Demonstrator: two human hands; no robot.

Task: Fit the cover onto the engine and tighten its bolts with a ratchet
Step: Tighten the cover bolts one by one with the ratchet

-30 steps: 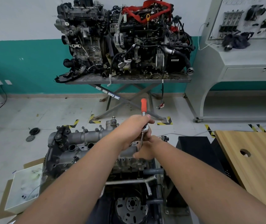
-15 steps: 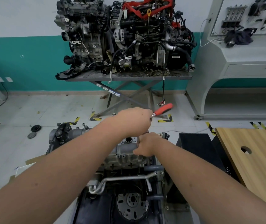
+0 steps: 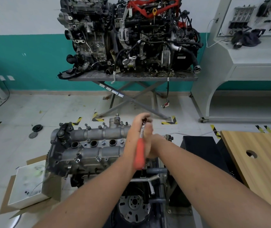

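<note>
Half a second on, the ratchet [image 3: 139, 155] handle has swung back toward the person, left hand [image 3: 135, 129] apparently clamped on its head, right hand [image 3: 149, 145] fingers hidden, so tightening the cover [image 3: 88, 145] bolts continues.

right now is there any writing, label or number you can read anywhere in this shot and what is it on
None can be read.
White tags on the crossed legs of the metal stand: print too small.
White sticker on the far engine: blurred.
Tool board header at the top right: cut off and blurred.
Ratchet, near engine and white box: no writing visible.
</note>
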